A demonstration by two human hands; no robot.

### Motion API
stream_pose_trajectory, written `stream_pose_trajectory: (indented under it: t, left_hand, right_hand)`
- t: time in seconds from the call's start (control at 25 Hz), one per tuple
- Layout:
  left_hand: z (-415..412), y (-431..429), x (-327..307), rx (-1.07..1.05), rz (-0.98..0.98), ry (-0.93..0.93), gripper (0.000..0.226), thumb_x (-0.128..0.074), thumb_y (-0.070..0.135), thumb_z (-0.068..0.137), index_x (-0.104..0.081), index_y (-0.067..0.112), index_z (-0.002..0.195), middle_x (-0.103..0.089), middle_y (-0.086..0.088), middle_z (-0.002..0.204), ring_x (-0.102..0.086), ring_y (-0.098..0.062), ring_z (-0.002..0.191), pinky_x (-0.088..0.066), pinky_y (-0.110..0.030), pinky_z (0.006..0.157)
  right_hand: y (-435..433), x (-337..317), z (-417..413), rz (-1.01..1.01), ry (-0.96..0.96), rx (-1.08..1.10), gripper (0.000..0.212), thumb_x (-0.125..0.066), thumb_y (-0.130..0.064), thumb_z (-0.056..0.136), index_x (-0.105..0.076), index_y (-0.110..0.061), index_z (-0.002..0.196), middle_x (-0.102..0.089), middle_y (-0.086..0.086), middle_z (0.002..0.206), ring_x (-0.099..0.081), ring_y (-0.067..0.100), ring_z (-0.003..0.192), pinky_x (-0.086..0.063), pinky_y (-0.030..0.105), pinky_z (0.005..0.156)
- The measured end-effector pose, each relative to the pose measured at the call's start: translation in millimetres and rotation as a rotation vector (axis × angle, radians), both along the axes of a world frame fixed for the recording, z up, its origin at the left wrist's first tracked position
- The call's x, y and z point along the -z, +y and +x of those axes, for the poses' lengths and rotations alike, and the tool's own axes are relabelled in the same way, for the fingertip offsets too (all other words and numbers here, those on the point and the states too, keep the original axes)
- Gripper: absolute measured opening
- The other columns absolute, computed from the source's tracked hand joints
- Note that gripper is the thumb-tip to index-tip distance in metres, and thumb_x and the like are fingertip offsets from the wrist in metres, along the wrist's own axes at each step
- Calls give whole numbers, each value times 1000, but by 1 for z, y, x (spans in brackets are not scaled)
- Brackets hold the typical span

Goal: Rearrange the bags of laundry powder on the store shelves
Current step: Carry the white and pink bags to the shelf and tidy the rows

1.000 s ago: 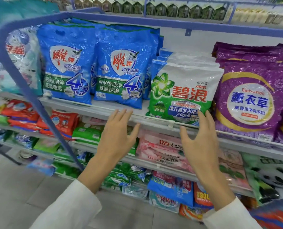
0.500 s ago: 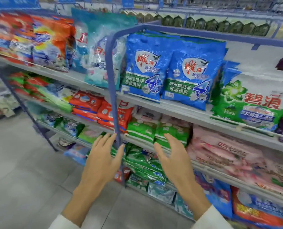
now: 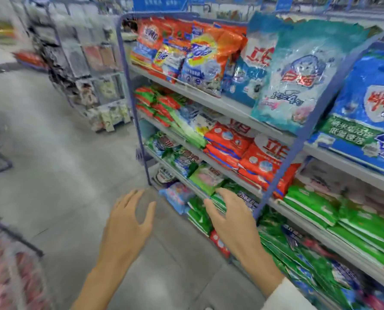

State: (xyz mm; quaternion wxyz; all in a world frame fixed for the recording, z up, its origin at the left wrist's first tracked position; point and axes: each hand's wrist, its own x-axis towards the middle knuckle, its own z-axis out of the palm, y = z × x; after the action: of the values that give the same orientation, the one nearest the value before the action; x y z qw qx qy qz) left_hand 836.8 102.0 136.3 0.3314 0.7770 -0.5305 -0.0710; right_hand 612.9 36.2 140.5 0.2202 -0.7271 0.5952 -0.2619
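Where grey floor (image 3: 52, 153) meets the shelves (image 3: 231, 106), powder bags (image 3: 209, 57) crowd tiers

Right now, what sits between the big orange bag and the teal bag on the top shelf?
In the head view, a white and blue bag with red characters stands between the big orange bag and the teal bag.

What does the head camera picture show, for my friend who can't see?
The left hand and right hand, both open and empty, hover before store shelves packed with colourful laundry powder bags. Grey aisle floor lies to the left.
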Motion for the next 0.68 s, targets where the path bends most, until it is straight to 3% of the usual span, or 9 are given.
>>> stream_pose_trajectory:
  t: [0.32, 0.52, 0.68]
  left_hand:
    - [109, -104, 5, -1, -3, 0, 48, -57, 43, 97, -55, 24, 141, -52, 4, 147, -41, -16, 138, -32, -33, 114]
    - [167, -182, 11, 13, 86, 17, 48, -53, 47, 97, -53, 29, 142, -48, 9, 150, -38, -14, 141, -32, -36, 115]
    - [201, -233, 24, 19, 137, 68, 47, -54, 46, 97, -55, 28, 141, -51, 9, 148, -41, -14, 139, -32, -35, 115]
  right_hand:
    - [-123, 15, 116, -1, -51, -40, 45, -52, -51, 100, -56, -24, 136, -58, -10, 138, -51, 12, 130, -40, 32, 105]
    - [-203, 21, 179, 81, -94, -15, 54, -48, -53, 100, -50, -25, 146, -50, -9, 148, -42, 10, 139, -34, 30, 112]
    - [-246, 31, 212, 157, -74, -1, 54, -48, -54, 100, -48, -26, 147, -51, -11, 147, -43, 8, 136, -34, 25, 108]
